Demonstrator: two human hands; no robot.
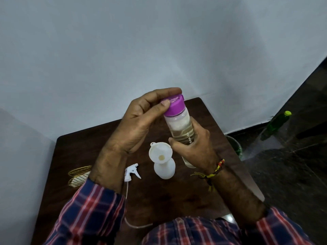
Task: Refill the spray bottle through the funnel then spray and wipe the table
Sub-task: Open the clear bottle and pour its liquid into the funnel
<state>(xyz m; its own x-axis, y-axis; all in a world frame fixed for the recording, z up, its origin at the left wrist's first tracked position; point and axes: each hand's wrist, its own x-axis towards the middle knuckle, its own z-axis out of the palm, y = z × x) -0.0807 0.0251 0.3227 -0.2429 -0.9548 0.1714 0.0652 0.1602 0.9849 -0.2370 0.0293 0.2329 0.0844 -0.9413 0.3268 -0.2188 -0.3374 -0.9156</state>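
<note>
A clear water bottle [180, 127] with a purple cap [174, 105] is held upright above the dark wooden table [177, 200]. My right hand [192, 149] is wrapped around the bottle's body. My left hand [139, 121] pinches the purple cap between thumb and fingers. Below them a white spray bottle [164, 169] stands on the table with a white funnel [160, 152] seated in its neck. The white trigger spray head [132, 172] lies on the table to the left, its thin tube trailing toward me.
A gold wire basket [78, 175] holding something white sits at the table's left edge. A green bottle with a yellow-green cap [277, 123] and a green bucket [235, 147] stand on the dark floor to the right. White walls close in behind and left.
</note>
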